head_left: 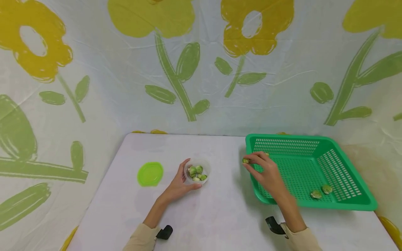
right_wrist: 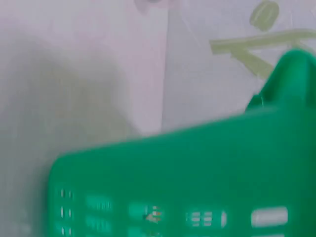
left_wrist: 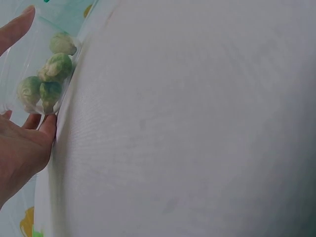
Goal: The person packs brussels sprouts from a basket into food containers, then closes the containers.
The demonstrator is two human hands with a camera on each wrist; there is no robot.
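In the head view my left hand (head_left: 180, 184) curls its fingers and thumb round a clear round plastic tub (head_left: 206, 167) on the table. Several Brussels sprouts (head_left: 196, 170) lie inside it; through the tub's side in the left wrist view the sprouts (left_wrist: 56, 67) show pale green. My right hand (head_left: 267, 170) pinches one small Brussels sprout (head_left: 246, 161) between thumb and fingers, over the left rim of a green plastic basket (head_left: 314, 206). In the right wrist view the basket (right_wrist: 173, 158) fills the lower part and the hand is out of sight.
Two sprouts (head_left: 321, 191) lie in the basket's near right corner, and another (head_left: 267, 154) shows just behind the right hand's fingers. A bright green lid (head_left: 150, 174) lies on the white table (head_left: 220, 223) left of the tub. A flower-printed cloth (head_left: 207, 104) hangs behind.
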